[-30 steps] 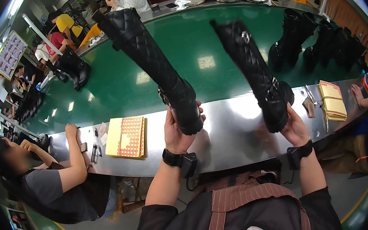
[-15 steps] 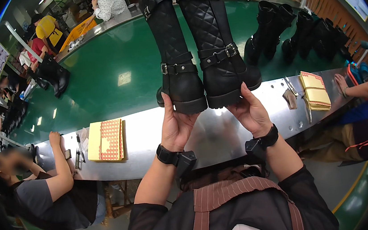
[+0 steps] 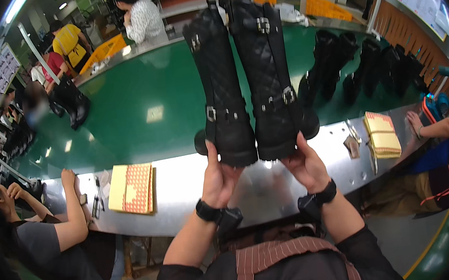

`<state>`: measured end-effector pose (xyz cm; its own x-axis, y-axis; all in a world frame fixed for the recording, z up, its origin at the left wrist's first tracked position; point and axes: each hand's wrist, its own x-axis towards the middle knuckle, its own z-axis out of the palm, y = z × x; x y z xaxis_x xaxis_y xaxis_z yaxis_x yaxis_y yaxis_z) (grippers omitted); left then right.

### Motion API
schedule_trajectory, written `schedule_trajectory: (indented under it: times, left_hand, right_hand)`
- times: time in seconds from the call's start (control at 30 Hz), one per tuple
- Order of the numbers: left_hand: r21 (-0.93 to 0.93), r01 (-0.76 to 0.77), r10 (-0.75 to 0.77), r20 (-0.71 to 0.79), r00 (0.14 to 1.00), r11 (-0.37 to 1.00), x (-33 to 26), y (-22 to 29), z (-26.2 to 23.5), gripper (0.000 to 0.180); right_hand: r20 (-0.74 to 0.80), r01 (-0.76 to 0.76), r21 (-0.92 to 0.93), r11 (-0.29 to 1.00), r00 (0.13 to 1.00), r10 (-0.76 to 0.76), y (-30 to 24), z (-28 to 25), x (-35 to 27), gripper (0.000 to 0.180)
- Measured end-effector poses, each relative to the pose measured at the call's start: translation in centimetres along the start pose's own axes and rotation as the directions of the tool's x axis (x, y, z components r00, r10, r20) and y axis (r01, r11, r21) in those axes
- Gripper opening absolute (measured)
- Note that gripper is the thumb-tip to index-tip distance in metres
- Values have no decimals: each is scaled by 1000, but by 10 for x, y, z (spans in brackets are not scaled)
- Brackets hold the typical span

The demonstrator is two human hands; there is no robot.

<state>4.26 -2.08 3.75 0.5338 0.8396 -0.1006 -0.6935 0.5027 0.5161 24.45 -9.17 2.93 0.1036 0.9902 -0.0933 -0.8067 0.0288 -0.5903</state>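
Have drawn left boot (image 3: 218, 80) and right boot (image 3: 267, 75) together from well apart and slanting a second ago, now holding both side by side and nearly parallel at upper centre of frame, over green tabletop (image 3: 124, 123) and steel edge (image 3: 180, 185). Gripping one with left hand (image 3: 221, 183) and other with right hand (image 3: 309, 170) at centre of frame, with thumbs clamped on outer sides of heels (image 3: 238, 152), remaining fingers mostly hidden underneath. Judging by this pairing, can likely compare buckles (image 3: 288, 95) in one look, with full shafts visible instead of cropped as half a second ago.
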Motion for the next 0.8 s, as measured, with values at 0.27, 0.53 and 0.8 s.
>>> schedule_trajectory:
  times: [0.27, 0.53, 0.8]
  left_hand:
    - [12, -28, 27, 20, 999, 1000, 0, -3, -7, 62]
    - [60, -26, 20, 100, 995, 998, -1, 2, -7, 66]
    - [-352, 432, -263, 437, 860, 830, -6, 1, -22, 48]
  right_hand:
    - [-19, 23, 1, 1000, 1000, -23, -3, -1, -4, 45]
    - [147, 13, -109, 994, 989, 3, -3, -18, 0, 56]
    - [460, 482, -866, 137, 873, -162, -11, -79, 1, 82]
